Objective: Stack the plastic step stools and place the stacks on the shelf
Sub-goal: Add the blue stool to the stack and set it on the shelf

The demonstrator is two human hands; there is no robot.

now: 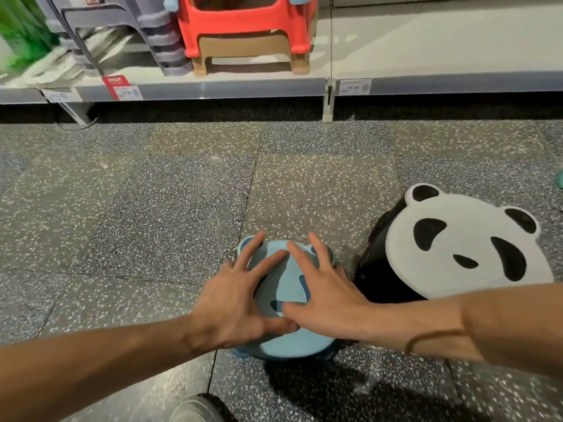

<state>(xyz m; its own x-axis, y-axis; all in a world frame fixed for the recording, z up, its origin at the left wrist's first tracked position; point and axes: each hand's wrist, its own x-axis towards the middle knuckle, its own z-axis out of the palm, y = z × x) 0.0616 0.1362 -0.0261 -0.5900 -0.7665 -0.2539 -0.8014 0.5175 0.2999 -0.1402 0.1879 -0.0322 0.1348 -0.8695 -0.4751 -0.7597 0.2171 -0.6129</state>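
A light blue panda-face step stool (292,342) stands on the floor in the lower middle. My left hand (240,296) and my right hand (323,293) both lie flat on its top with fingers spread, thumbs meeting near the front. To the right stands a black stool with a white panda-face top (457,248), touching or nearly touching the blue one. The low shelf (213,86) runs across the top of the view. On it stand a red stool stacked over a tan one (246,35) and a stack of grey stools (143,32).
The shelf's right section (441,41) is bare, with a price tag (353,86) on its edge. A green object (21,32) sits at the far left of the shelf. The speckled floor (152,208) lies between me and the shelf. My shoe (198,409) shows at the bottom.
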